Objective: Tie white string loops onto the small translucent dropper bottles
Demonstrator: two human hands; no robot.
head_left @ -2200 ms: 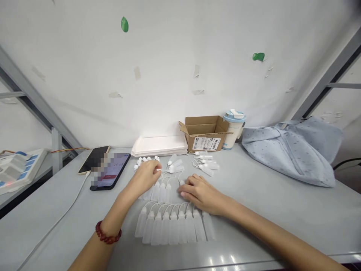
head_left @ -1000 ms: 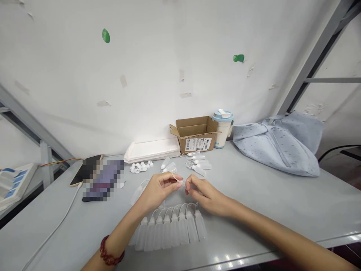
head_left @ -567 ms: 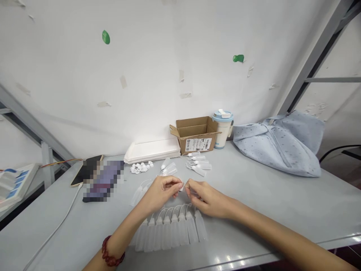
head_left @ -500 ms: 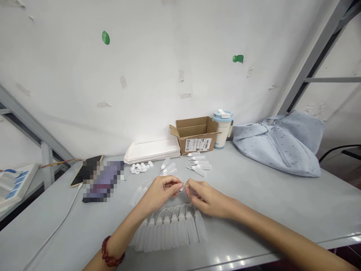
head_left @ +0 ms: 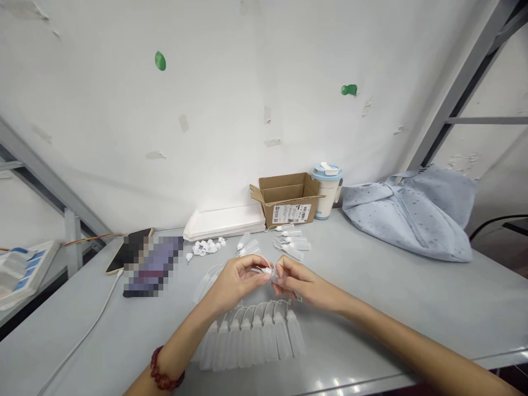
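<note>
My left hand [head_left: 235,280] and my right hand [head_left: 299,283] meet over the grey table [head_left: 391,291], both pinched on one small clear dropper bottle with a white cap [head_left: 269,271]. The left fingers pinch the cap end, the right fingers hold the body. Just below them lies a row of several capped bottles [head_left: 253,338] side by side. Loose white caps [head_left: 205,247] lie behind the left hand, and more small bottles [head_left: 291,239] behind the right hand.
A phone [head_left: 146,258] with a white cable lies at the left. White trays [head_left: 225,223], a cardboard box [head_left: 286,198] and a blue-lidded cup [head_left: 325,190] stand by the wall. A light blue cloth bag [head_left: 412,217] lies at the right.
My left hand came back from the loose caps and my right hand rose from the table; both now meet on one bottle. In the last half second they hardly moved.
</note>
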